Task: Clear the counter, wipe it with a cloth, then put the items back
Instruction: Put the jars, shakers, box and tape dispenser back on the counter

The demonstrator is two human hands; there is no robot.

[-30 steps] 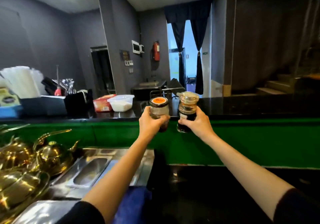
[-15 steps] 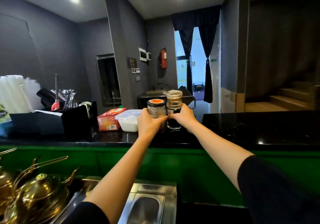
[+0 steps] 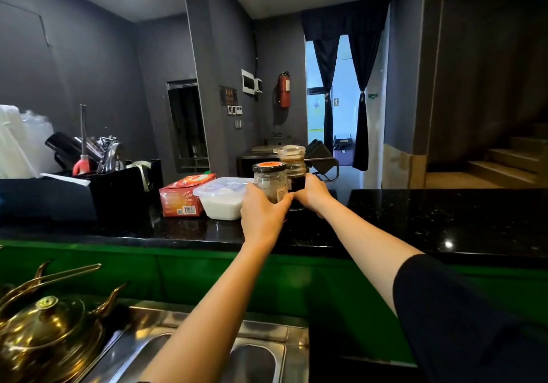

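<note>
Steel sink wells (image 3: 189, 350) and a brass kettle (image 3: 47, 332) lie closest, below a green front panel (image 3: 178, 275) that rises to the black counter (image 3: 444, 219). Both arms reach over that panel to the counter top. The left hand (image 3: 261, 213) is wrapped round a small jar with an orange lid (image 3: 269, 181), and the right hand (image 3: 311, 194) is curled round a bottle of dark liquid (image 3: 293, 163) just behind and to the right of it, so each hand has a firm grip on its own container. A second ago the pair were held up in the air in front of the counter edge. Half a second ago they had come lower and further in. Now they sit at counter level, side by side and touching, with the jar just beside a clear plastic tub (image 3: 221, 201). The bottle's base looks to be on the stone, but the left hand hides the jar's base, so I cannot tell whether it has landed. Left of the tub is a red box (image 3: 184, 195), and beyond that a black holder full of utensils (image 3: 118, 186). Judging by this descent next to things already lined up, the putting-back stage is under way and these two are nearly placed. Letting go gently, without knocking the tub, is likely what remains for them. Far behind, a fire extinguisher (image 3: 284, 90) hangs on the grey wall.
</note>
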